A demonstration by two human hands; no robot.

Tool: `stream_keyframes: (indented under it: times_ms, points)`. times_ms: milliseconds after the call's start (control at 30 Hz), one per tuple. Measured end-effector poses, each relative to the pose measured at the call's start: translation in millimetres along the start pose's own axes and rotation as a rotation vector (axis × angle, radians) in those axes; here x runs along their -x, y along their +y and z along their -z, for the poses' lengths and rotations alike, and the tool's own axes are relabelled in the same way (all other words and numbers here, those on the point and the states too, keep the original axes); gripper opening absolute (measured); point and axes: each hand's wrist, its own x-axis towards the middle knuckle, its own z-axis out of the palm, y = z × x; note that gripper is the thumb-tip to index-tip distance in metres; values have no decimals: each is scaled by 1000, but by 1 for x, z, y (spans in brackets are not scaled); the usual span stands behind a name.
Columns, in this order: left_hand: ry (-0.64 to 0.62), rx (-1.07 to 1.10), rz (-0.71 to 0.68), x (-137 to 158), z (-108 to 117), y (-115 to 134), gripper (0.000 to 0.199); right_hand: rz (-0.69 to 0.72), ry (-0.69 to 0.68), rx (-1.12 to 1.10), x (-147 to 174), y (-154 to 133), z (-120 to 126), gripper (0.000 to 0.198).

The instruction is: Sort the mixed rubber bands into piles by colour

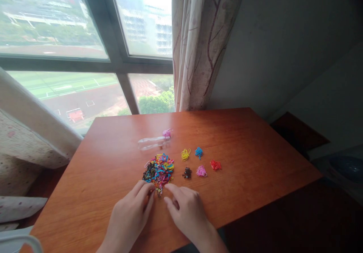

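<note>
A mixed pile of small coloured elastic bands (pixel 159 168) lies on the wooden table. At its near left edge is my left hand (pixel 131 209), thumb and forefinger tips close together; whatever they pinch is too small to make out. My right hand (pixel 185 206) is at the pile's near right edge, thumb and forefinger apart with nothing visible between them. A few loose bands (pixel 159 191) lie between both hands. To the right sit separate little heaps: yellow bands (pixel 185 154), blue bands (pixel 199 152), black bands (pixel 187 173), pink bands (pixel 201 171) and red bands (pixel 216 165).
Behind the pile lies a clear plastic bag (pixel 153 143) with a pink piece (pixel 167 133) at its end. The wooden table (pixel 255 158) reaches to the window (pixel 119 62) and a patterned curtain (pixel 195 45). A white curved object (pixel 21 239) shows at the lower left.
</note>
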Motion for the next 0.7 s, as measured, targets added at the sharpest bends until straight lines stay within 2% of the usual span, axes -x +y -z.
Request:
stream_keyframes:
  times_ms: [100, 233, 367, 700]
  points:
    - [0, -20, -54, -1, -2, 4, 23, 24, -54, 28, -9, -6, -6, 26]
    - [3, -27, -62, -2, -2, 3, 21, 11, -27, 34, -15, -5, -11, 15]
    - [-2, -23, -27, 1, -1, -2, 19, -21, 20, 16, -15, -2, -11, 15]
    - [-21, 35, 15, 2, 0, -1, 23, 12, -2, 36, -15, -5, -8, 20]
